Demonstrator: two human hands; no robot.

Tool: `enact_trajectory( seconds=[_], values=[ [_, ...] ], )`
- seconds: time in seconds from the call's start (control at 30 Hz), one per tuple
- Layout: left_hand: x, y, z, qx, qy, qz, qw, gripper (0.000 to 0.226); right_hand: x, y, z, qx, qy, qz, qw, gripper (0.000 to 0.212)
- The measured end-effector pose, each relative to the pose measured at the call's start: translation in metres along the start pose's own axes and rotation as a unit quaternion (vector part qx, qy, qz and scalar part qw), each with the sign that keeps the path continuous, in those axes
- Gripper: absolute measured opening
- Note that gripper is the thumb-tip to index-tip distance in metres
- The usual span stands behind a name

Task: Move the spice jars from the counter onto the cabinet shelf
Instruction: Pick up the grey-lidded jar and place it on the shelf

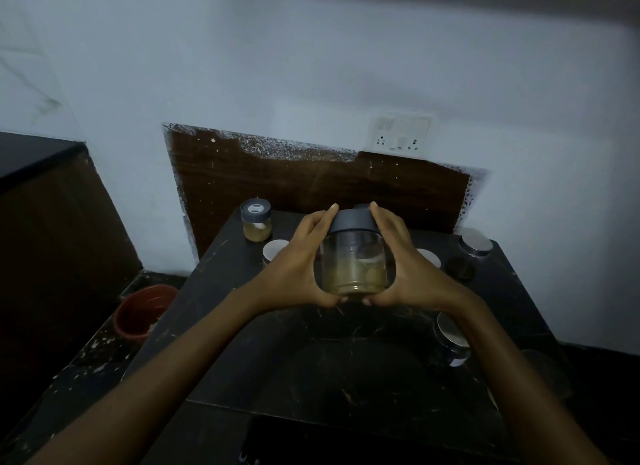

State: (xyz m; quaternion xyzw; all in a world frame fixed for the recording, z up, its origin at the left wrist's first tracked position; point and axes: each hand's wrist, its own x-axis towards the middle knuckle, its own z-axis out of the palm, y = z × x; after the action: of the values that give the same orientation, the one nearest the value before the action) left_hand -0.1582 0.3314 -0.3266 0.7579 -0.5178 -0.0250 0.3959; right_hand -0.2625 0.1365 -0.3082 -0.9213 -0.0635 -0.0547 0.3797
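Both hands hold a clear glass spice jar [354, 263] with a dark grey lid and a yellowish powder at its bottom, lifted above the dark counter [311, 360]. My left hand [299, 263] wraps its left side, my right hand [398, 260] its right side. A smaller jar with a grey flip lid [256, 220] stands at the counter's far left corner. Metal-lidded jars stand behind my hands at left [273, 251] and right [429, 256], another at the far right corner [474, 244], and one near my right forearm [452, 336]. No cabinet shelf is clearly in view.
A red-brown bowl [143, 312] sits on a lower ledge left of the counter. A dark round lid or object [460, 268] lies at the right. A dark cabinet block [52, 222] rises at left. A wall socket [401, 133] is above a brown panel.
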Motion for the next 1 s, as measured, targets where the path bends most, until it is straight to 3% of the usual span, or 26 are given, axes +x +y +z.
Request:
enact_trajectory(
  seconds=[0.2,0.47,0.63,0.77,0.9,1.0],
  values=[
    [-0.006,0.002,-0.003,-0.065,-0.006,-0.024,0.998,0.122,-0.002,0.001,-0.003,0.064,-0.011,0.032,0.997,0.128],
    [0.000,0.003,0.000,-0.005,-0.023,-0.006,1.000,0.128,0.004,-0.009,0.006,-0.056,-0.005,0.002,0.998,0.127],
    [-0.003,0.004,-0.007,-0.059,0.011,-0.015,0.998,0.119,0.000,-0.006,-0.002,-0.002,-0.008,0.024,1.000,0.132],
    [-0.004,0.002,-0.010,-0.111,-0.021,-0.053,0.992,0.118,-0.002,-0.006,-0.004,0.041,-0.011,0.042,0.998,0.125],
    [-0.002,-0.001,-0.005,-0.092,-0.043,-0.054,0.993,0.128,-0.001,-0.012,0.000,-0.026,0.007,0.021,0.999,0.124],
    [0.001,0.003,-0.005,-0.081,-0.021,-0.040,0.996,0.122,0.001,-0.014,-0.001,-0.055,0.013,0.014,0.998,0.129]
  ],
)
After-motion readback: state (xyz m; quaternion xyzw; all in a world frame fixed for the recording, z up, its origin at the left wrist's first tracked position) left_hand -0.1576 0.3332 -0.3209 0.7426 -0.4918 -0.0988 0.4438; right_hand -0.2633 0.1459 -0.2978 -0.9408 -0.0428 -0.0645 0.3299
